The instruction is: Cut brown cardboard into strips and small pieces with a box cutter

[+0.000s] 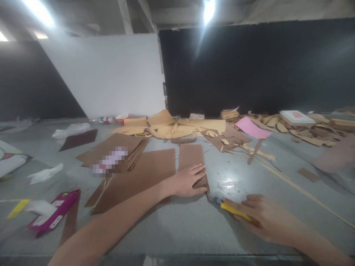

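Observation:
My left hand [188, 180] lies flat, fingers stretched out, pressing on the near end of a narrow brown cardboard strip [190, 156] on the grey floor. My right hand [264, 217] is closed round a yellow utility knife [232, 209]; the blade tip points left and sits at the strip's near right corner, just below my left fingertips. A larger brown cardboard sheet [138, 177] lies to the left of the strip, partly under my left forearm.
A pile of cardboard scraps [177, 127] and a pink sheet [252, 128] lie further back. A magenta box [54, 214] and white tissue [44, 173] lie at the left. Thin wooden strips [294, 184] run along the right. Dark wall panels stand behind.

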Motion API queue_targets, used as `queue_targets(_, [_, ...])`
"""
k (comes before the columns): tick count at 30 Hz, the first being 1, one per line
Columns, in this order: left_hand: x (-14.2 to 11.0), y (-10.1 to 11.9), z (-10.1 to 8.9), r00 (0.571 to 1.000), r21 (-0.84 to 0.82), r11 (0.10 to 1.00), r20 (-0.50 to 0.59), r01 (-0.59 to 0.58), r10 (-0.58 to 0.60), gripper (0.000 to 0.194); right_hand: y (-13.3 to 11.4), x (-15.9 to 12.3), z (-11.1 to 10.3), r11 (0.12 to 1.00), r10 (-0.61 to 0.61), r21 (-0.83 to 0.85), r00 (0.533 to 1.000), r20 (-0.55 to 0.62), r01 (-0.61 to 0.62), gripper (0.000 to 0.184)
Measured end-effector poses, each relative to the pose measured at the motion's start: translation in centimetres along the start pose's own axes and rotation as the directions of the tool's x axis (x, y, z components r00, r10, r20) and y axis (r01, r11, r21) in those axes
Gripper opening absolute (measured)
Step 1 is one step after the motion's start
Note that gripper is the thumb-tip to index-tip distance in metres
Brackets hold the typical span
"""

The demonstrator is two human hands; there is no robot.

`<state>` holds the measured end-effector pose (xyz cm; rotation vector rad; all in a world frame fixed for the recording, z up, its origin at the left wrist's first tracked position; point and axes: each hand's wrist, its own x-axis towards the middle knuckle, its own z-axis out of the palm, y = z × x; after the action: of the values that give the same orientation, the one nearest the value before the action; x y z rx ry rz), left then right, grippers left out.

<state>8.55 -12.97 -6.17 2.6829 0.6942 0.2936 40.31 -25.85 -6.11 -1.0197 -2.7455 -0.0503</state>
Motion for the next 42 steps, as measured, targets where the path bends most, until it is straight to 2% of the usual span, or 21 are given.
queue_targets(8, [-0.1,0.3,-0.5,0.999,0.006,1.0,0.025,0.019,-0.02,0.084,0.5,1.2,0.4,0.996,0.062,-0.064,0.998,-0.032,-0.064,0.05])
queue_targets(15, [0.3,0.0,-0.9,0.999,-0.03,0.999,-0.041,-0.013,0.012,0.058,1.2,3.3,1.1,0.979,0.126,-0.157,0.991,-0.039,-0.131,0.045])
queue_targets(21, [0.3,-1.2,-0.1,0.999,-0.045,0.999,-0.039,-0.007,0.005,0.067,1.5,3.0,1.3,0.98,0.119,-0.157,0.993,-0.006,-0.118,0.048])
queue_targets(27, [0.5,-1.1,-0.2,1.0,-0.019,1.0,0.003,-0.016,0.016,0.067,1.3,3.6,1.7,0.969,0.126,-0.212,0.991,-0.033,-0.13,0.045])
queue_targets(37, [0.5,-1.0,-0.2,0.999,-0.025,0.999,-0.026,-0.047,0.046,0.056,1.3,3.4,1.3,0.966,0.167,-0.196,0.986,-0.013,-0.166,0.044])
queue_targets(42, [0.5,-1.1,0.0,0.996,0.0,0.997,-0.037,-0.081,0.081,0.051,1.7,4.1,2.0,0.969,0.168,-0.182,0.986,-0.019,-0.169,0.042])
